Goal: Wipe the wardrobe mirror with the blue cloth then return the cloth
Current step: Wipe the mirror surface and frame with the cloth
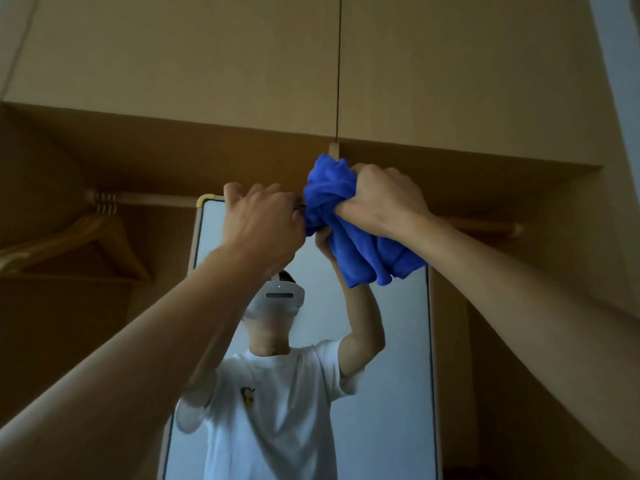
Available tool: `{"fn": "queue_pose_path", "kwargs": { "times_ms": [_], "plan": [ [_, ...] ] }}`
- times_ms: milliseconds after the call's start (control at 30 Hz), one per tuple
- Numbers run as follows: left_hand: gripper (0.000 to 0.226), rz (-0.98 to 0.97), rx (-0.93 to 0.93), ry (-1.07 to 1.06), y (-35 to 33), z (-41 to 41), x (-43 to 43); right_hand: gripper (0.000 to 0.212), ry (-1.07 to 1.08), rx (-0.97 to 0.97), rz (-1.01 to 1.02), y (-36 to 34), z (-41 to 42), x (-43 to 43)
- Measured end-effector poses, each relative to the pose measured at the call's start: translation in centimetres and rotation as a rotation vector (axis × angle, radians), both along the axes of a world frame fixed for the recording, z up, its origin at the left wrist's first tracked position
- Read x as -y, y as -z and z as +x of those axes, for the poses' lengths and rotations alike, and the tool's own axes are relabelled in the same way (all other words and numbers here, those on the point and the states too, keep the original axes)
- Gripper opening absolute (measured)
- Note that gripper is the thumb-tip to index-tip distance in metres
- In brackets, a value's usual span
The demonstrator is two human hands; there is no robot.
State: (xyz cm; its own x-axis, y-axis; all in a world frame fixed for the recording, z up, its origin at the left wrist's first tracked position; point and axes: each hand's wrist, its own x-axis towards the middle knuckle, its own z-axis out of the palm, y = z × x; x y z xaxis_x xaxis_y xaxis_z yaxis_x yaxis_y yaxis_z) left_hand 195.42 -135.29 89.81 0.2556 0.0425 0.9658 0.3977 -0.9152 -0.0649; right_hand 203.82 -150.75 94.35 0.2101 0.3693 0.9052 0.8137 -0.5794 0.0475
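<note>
While both hands, left (258, 220) and right (382, 199), clamp bunched cloth (346, 233) at mirror (388, 341) top, frame centre: wad may smear, slip.

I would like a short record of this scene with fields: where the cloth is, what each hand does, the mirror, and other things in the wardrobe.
cloth: blue cloth, bunched up, held near the top edge of the mirror
right hand: right hand closed around the cloth
left hand: left hand closed, at the cloth's left side, over the mirror's top
mirror: mirror upright inside the wardrobe, reflecting the person
rail: wooden rail behind the mirror
hanger: wooden hanger on the rail, at left
</note>
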Motion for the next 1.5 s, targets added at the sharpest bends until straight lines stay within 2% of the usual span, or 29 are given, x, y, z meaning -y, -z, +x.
{"fn": "queue_pose_path", "kwargs": {
  "times_ms": [167,267,367,433,667,833,933,1067,1200,1333,1400,1433,1500],
  "plan": [
    [0.033,-0.056,0.118,-0.032,0.4,-2.9,-3.6,0.020,-0.013,-0.034,-0.023,-0.6,-2.9,-3.5],
    [0.037,-0.278,0.146,-0.005,0.2,-4.4,-5.9,0.020,-0.011,-0.040,-0.044,-1.0,-4.5,-5.1],
    [0.034,-0.564,0.129,0.337,0.4,-5.3,-7.5,0.020,-0.006,-0.037,-0.058,-1.3,-5.7,-6.7],
    [0.036,-0.646,0.139,0.509,1.0,-5.4,-7.7,0.021,-0.006,-0.024,-0.062,-1.3,-6.4,-7.9],
    [0.034,-0.660,0.135,0.515,1.9,-6.4,-7.2,0.016,-0.124,-0.029,-0.075,-1.3,-9.1,-12.2],
    [0.047,-0.750,0.153,0.642,3.8,-6.7,-8.1,0.009,-0.407,-0.112,-0.118,-0.4,-10.2,-14.2],
    [0.051,-0.779,0.142,0.719,5.4,-7.1,-8.3,0.012,-0.548,-0.181,-0.100,1.7,-10.2,-13.4],
    [0.031,-0.712,0.111,0.757,8.1,-8.0,-6.6,0.011,-0.666,-0.283,0.005,5.7,-9.1,-10.8],
    [0.031,-0.721,0.103,0.750,11.7,-8.7,-4.7,0.008,-0.717,-0.444,0.046,10.4,-7.8,-7.4],
    [0.010,-0.759,0.011,0.615,16.4,-8.4,-3.2,0.011,-0.794,-0.572,0.041,16.2,-7.3,-3.7],
    [0.053,-0.728,0.002,0.521,18.8,-8.1,-2.1,0.010,-0.781,-0.635,0.051,19.3,-6.8,-2.3],
    [0.063,-0.713,0.015,0.489,19.9,-8.1,-1.5,0.009,-0.755,-0.664,0.065,20.8,-6.5,-1.7],
    [0.068,-0.704,0.023,0.470,22.2,-8.3,-0.3,0.011,-0.725,-0.719,0.093,23.9,-5.8,-0.2]
  ]
}}
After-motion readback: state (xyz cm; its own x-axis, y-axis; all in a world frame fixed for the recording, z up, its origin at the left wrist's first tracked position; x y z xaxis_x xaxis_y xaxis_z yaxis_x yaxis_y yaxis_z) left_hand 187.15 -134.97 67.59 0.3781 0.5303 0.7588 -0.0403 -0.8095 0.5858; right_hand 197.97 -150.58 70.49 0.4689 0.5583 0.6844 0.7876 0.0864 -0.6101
